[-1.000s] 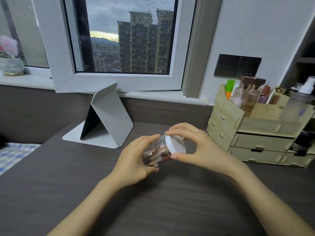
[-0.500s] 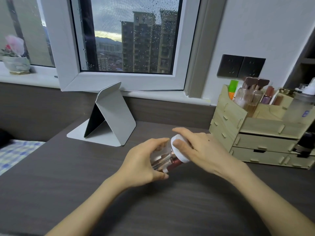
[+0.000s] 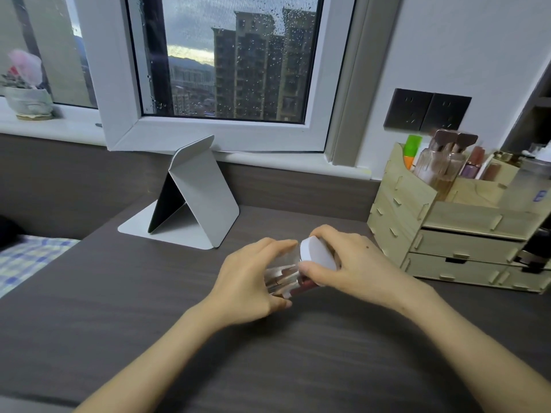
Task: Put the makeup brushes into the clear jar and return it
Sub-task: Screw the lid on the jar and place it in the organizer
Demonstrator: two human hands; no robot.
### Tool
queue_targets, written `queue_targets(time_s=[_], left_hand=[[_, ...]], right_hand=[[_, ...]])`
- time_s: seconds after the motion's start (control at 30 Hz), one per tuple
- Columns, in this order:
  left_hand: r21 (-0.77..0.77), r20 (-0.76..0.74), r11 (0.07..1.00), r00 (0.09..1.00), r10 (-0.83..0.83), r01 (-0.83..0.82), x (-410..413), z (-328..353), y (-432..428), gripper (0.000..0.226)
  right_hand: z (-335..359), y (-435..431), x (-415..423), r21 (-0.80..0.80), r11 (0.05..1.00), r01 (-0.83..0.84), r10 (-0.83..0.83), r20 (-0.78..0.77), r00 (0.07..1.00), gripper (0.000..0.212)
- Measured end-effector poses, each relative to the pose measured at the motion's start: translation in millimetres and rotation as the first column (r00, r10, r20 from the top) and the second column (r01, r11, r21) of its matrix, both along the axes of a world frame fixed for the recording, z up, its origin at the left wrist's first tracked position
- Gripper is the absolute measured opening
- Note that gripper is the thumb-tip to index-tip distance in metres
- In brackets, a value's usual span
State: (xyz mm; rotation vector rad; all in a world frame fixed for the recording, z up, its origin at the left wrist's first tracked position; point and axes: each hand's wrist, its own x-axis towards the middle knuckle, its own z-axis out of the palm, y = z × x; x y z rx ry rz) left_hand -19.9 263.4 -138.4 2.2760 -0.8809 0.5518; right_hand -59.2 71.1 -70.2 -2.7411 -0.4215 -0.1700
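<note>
A clear jar (image 3: 281,277) lies tilted on its side just above the dark desk (image 3: 149,293), with pink-handled makeup brushes (image 3: 301,286) showing through its wall. My left hand (image 3: 247,281) wraps around the jar's body. A white lid (image 3: 316,254) sits on the jar's mouth at the right end. My right hand (image 3: 354,263) grips that lid, thumb in front and fingers curled over its far edge. Whether the lid is fully seated I cannot tell.
A wooden drawer organiser (image 3: 453,231) with bottles and cosmetics stands at the right. A grey folded stand (image 3: 193,201) sits at the back of the desk under the window. A potted plant (image 3: 28,93) rests on the sill at far left. A checked cloth (image 3: 26,260) lies left of the desk.
Both hands and the jar stayed in the middle of the desk. My right hand has shifted its grip around the white lid, and the jar's lid end has tipped a little higher.
</note>
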Motion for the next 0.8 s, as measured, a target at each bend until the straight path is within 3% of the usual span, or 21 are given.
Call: queue_targets(time_s=[0.1, 0.17, 0.23, 0.3, 0.43, 0.53, 0.67, 0.8], left_hand=[[-0.032, 0.208, 0.995, 0.973, 0.101, -0.096, 2.5, -1.1, -8.2, 0.077], [-0.017, 0.276, 0.993, 0.953, 0.12, -0.12, 6.6, 0.3, -12.2, 0.076], [0.03, 0.265, 0.992, 0.958, 0.113, -0.125, 11.9, 0.6, -11.7, 0.079], [0.044, 0.208, 0.99, 0.971, 0.121, -0.133, 16.0, -1.2, -8.2, 0.082], [0.002, 0.125, 0.992, 0.984, 0.124, -0.125, 18.5, -6.6, -5.3, 0.083], [0.006, 0.138, 0.995, 0.985, 0.101, -0.102, 16.2, -6.2, -9.5, 0.083], [0.007, 0.152, 0.996, 0.984, 0.092, -0.094, 15.7, -5.5, -10.5, 0.083], [-0.008, 0.176, 0.995, 0.979, 0.099, -0.099, 17.8, -4.8, -6.8, 0.083]], right_hand=[[-9.3, 7.5, 10.0, 0.166, 0.977, 0.132, -0.137, 0.019, 0.99, 0.049], [-10.9, 11.7, 17.2, 0.273, 0.923, 0.273, -0.255, -0.102, 0.962, 0.074], [-8.1, 6.3, 20.6, 0.295, 0.905, 0.306, -0.219, -0.295, 0.93, 0.098], [-3.7, -5.1, 20.9, 0.319, 0.905, 0.283, -0.146, -0.393, 0.908, 0.096], [-3.9, -22.8, 16.7, 0.258, 0.966, -0.015, 0.054, -0.147, 0.988, 0.077], [-11.7, -15.0, 19.1, 0.203, 0.979, 0.0, -0.002, 0.008, 1.0, 0.043], [-9.4, -15.1, 18.5, 0.052, 0.996, 0.071, -0.07, -0.018, 0.997, 0.08], [-8.9, -13.7, 14.8, 0.143, 0.99, -0.008, 0.006, 0.011, 1.0, 0.059]])
